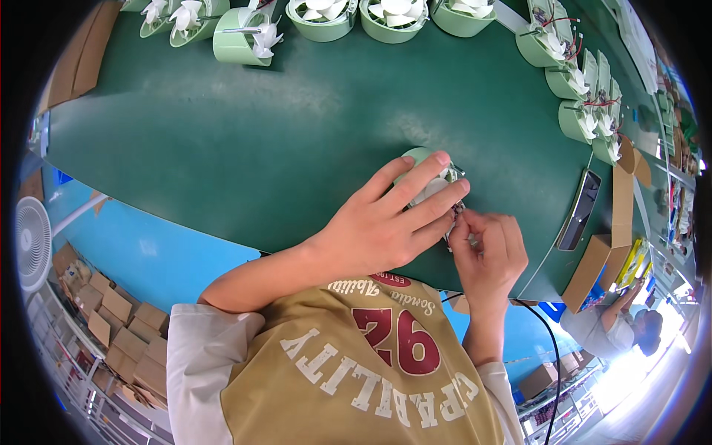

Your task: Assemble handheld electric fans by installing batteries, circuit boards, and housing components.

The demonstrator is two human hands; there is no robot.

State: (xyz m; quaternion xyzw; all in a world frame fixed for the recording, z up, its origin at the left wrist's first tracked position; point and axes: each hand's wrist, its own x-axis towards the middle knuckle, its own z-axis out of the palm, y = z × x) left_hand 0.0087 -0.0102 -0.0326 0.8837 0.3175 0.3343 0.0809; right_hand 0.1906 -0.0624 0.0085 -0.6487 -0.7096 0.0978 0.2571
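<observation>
A small light-green fan housing (420,155) with white blades is on the green table in front of me, mostly covered by my fingers. My left hand (382,226) lies over it from the left, its fingers gripping across the top and far side. On the near right side of the housing, my right hand (491,248) is closed in a pinch beside some thin dark wires or small parts (457,211). What sits between its thumb and forefinger is too small to make out.
Several similar fan units (386,21) line the table's far edge, and more fan units (582,111) with red wires stand at the right. A phone (579,210) lies near an open cardboard box (599,263). Beyond, a person (612,326) is at the right.
</observation>
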